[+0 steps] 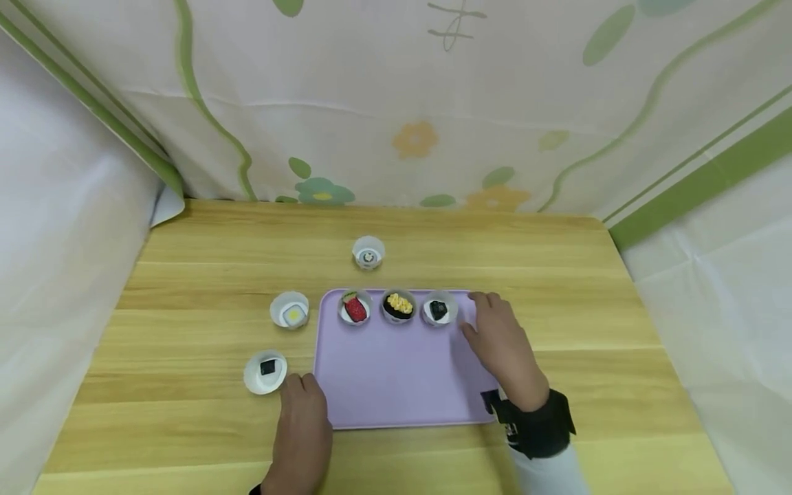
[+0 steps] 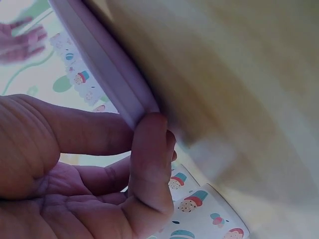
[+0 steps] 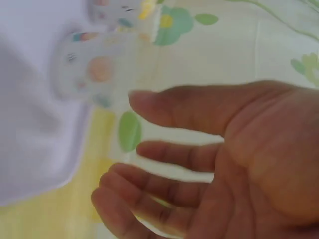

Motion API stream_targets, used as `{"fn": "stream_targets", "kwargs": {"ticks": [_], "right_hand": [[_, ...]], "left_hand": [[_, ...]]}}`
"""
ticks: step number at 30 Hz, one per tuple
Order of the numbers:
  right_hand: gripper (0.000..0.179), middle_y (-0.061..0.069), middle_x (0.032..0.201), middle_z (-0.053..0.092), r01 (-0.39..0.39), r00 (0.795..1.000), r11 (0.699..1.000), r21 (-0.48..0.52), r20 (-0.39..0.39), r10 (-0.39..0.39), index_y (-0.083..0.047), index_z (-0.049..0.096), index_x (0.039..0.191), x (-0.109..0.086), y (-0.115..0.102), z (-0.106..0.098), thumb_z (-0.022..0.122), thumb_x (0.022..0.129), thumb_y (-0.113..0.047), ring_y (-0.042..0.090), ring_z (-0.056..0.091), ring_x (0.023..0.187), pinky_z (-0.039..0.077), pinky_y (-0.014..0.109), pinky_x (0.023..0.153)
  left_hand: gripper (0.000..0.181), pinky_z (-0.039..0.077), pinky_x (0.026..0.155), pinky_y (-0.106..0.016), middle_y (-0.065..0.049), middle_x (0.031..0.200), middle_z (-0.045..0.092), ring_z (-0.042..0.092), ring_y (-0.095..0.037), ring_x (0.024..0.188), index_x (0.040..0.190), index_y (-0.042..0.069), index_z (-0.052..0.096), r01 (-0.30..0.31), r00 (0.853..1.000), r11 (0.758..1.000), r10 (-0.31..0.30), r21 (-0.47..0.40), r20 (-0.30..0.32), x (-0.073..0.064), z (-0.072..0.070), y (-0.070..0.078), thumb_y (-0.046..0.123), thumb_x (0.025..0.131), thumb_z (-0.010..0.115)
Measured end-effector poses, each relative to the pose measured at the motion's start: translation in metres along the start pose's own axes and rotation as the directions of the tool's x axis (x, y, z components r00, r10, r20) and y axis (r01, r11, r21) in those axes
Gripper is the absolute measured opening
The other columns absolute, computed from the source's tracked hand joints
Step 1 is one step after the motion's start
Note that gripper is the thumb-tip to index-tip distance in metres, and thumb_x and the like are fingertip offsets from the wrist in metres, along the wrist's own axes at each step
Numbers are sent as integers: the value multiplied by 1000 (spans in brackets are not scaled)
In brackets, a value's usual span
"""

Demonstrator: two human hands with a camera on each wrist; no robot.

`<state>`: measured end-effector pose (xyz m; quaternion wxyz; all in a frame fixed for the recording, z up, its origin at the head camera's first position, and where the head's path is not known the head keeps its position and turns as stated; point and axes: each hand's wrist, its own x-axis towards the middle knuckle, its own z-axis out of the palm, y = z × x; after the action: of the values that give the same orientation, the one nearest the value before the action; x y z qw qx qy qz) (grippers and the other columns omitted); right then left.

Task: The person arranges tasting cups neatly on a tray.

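Observation:
A purple tray [image 1: 402, 378] lies on the table with three small paper cups along its far edge. One cup holds a red piece with a green end [image 1: 355, 308], another a black piece with yellow topping [image 1: 399, 304], the third a black-and-white piece [image 1: 438, 310]. At the tray's left edge, my left hand [image 1: 303, 426] pinches the rim between thumb and fingers; the left wrist view shows this grip on the tray [image 2: 94, 55]. My right hand [image 1: 504, 344] hovers by the tray's far right corner, fingers apart, holding nothing in the right wrist view.
Left of the tray stand a cup with a white-and-yellow piece [image 1: 290, 311] and a cup with a black-topped white piece [image 1: 265, 372], the latter close to my left fingers. Beyond the tray is another cup [image 1: 368, 253]. Patterned cloth [image 1: 371, 103] hangs behind the wooden table [image 1: 185, 330].

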<state>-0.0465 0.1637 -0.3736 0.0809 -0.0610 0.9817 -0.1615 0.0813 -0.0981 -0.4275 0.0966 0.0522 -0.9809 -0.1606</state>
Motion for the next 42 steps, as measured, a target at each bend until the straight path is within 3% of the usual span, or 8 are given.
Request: {"fn": "stream_targets", "kwargs": {"ticks": [4, 9, 21, 26, 29, 34, 39, 42], "right_hand": [[51, 31, 116, 57, -100, 995, 995, 5, -18, 100, 13, 53, 125, -11, 14, 6, 66, 88, -18, 41, 58, 102, 52, 51, 81], [35, 24, 90, 59, -186, 982, 982, 6, -28, 186, 13, 58, 103, -26, 26, 18, 68, 86, -15, 31, 59, 73, 53, 43, 60], [9, 15, 67, 54, -146, 978, 989, 8, -151, 145, 6, 58, 79, -37, 36, 43, 61, 85, 0, 26, 53, 57, 48, 41, 49], [11, 13, 64, 53, -163, 981, 987, 6, -107, 162, 6, 57, 75, -37, 38, 41, 60, 84, 0, 23, 51, 54, 46, 38, 45], [11, 13, 63, 52, -175, 981, 984, 0, -81, 175, 5, 55, 74, -37, 40, 40, 58, 84, 0, 23, 50, 53, 45, 37, 44], [11, 14, 64, 52, -199, 978, 980, 0, -63, 198, 6, 54, 74, -38, 42, 39, 58, 83, 0, 24, 51, 53, 46, 38, 44], [8, 15, 65, 54, -194, 977, 981, -16, -88, 192, 8, 55, 76, -39, 42, 43, 58, 81, 2, 27, 53, 55, 48, 41, 47], [7, 16, 67, 55, -208, 974, 978, -15, -96, 206, 9, 56, 77, -40, 42, 46, 58, 80, 2, 28, 55, 57, 49, 42, 48]], "left_hand": [[27, 52, 60, -37, -21, 79, 43, 47, -33, 78, 82, -14, 50, 7, 1000, 1000, -7, 7, 3, 2, -5, 0, -21, 60, 65], [22, 51, 61, -36, -20, 78, 43, 47, -31, 77, 82, -15, 51, 0, 999, 1000, 0, 3, 37, 5, -8, -1, -20, 64, 63], [17, 51, 60, -39, -20, 77, 44, 49, -33, 75, 83, -15, 52, -9, 998, 1000, 10, -16, 69, 3, -14, 0, -18, 69, 59], [21, 55, 60, -40, -19, 82, 49, 54, -30, 74, 100, -18, 57, -66, 990, 998, 66, -6, 127, 8, -40, 12, -6, 83, 60], [28, 56, 60, -40, -18, 86, 53, 57, -29, 78, 109, -15, 61, -152, 982, 988, 153, -21, 113, 29, -59, 18, 2, 87, 62], [37, 53, 63, -42, -21, 97, 54, 55, -31, 83, 119, -12, 60, -291, 951, 956, 293, -34, 98, 88, -75, 27, 10, 89, 62], [53, 51, 76, -46, -31, 124, 46, 52, -40, 104, 136, -12, 44, -388, 894, 917, 399, -91, 202, 136, -70, 39, 19, 95, 56], [60, 50, 80, -51, -34, 132, 42, 49, -45, 112, 143, -12, 35, -435, 875, 898, 440, -68, 203, 159, -58, 45, 23, 97, 54]]}}
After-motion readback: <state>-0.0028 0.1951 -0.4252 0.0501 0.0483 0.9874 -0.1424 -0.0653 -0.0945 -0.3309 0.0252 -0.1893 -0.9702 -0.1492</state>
